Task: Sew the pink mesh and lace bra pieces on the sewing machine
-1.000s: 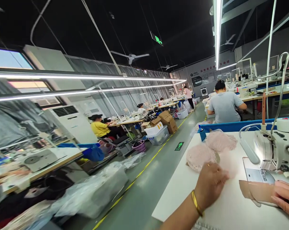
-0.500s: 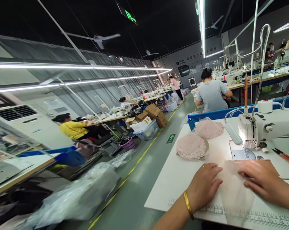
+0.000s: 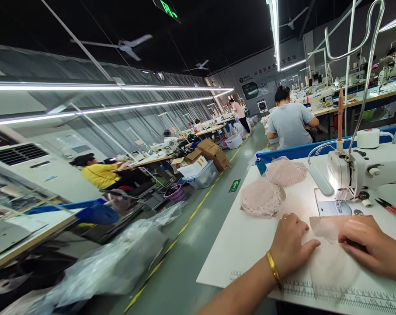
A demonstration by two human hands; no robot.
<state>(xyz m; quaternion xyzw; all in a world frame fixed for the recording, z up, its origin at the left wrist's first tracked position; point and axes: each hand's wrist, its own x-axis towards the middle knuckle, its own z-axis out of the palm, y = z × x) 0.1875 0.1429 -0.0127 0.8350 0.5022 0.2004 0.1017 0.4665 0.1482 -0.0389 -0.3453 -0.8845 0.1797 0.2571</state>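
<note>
A sheer, pale pink fabric piece (image 3: 332,267) lies over the table's front edge and printed ruler scale. My left hand (image 3: 291,240) rests on its left side, fingers spread and palm down. At the right, my right hand (image 3: 368,247) has curled fingers at a fold of the sheer fabric; its fingertips are partly hidden. Beneath that hand lies a flat brownish-pink panel (image 3: 316,222), just before the needle plate of the white sewing machine (image 3: 352,168). Two piles of pink lace-edged pieces, a nearer pile (image 3: 262,199) and a farther pile (image 3: 286,172), sit beyond my left hand.
Red-handled tweezers (image 3: 393,210) lie right of the machine. A blue spool (image 3: 261,166) stands at the table's far left corner. Left of the table runs an aisle with a yellow line and a large plastic bag (image 3: 109,262). A co-worker in grey (image 3: 291,124) sits ahead.
Both hands have shifted slightly right. A rounded fold of the sheer fabric now shows between them, at my right fingertips. The camera view has tilted a little.
</note>
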